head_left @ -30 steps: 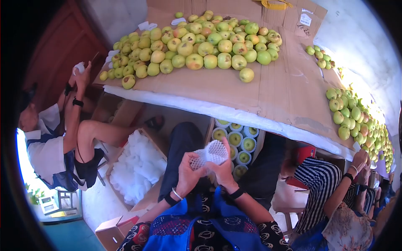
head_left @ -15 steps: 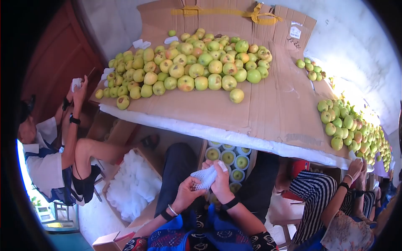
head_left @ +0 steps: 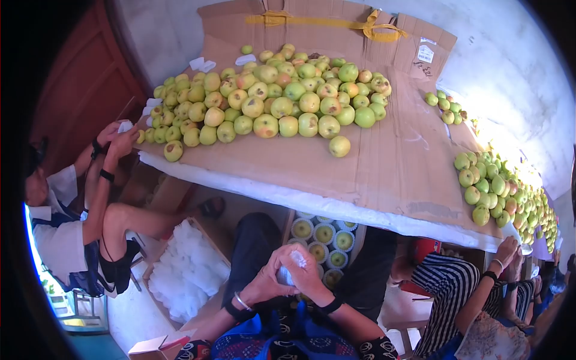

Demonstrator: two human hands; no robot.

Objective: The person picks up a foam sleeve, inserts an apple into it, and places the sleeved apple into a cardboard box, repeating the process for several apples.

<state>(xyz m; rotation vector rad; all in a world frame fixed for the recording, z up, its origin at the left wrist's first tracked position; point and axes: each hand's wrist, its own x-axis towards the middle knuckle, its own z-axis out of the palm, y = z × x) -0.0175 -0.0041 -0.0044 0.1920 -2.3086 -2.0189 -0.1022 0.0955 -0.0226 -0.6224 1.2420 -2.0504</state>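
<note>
Both of my hands are wrapped round a white foam net [head_left: 284, 276], held low in front of my body. My left hand [head_left: 263, 283] grips its left side, and my right hand [head_left: 306, 275] curls over the top and right side. Whether an apple sits inside the net is hidden by my fingers. Just beyond my hands, between my knees, a box holds green apples in white foam nets [head_left: 324, 233] set in rows. To my left stands a carton heaped with loose white foam nets [head_left: 189, 270].
A big pile of yellow-green apples [head_left: 282, 108] lies on the cardboard-covered table [head_left: 396, 168]. More apples [head_left: 495, 186] are heaped at the right. A person [head_left: 66, 210] at the left handles something white; another person [head_left: 492, 288] works at the right.
My hands have closed in round the foam net, which was stretched out between them before. The person at the left has lowered their hands toward the table edge.
</note>
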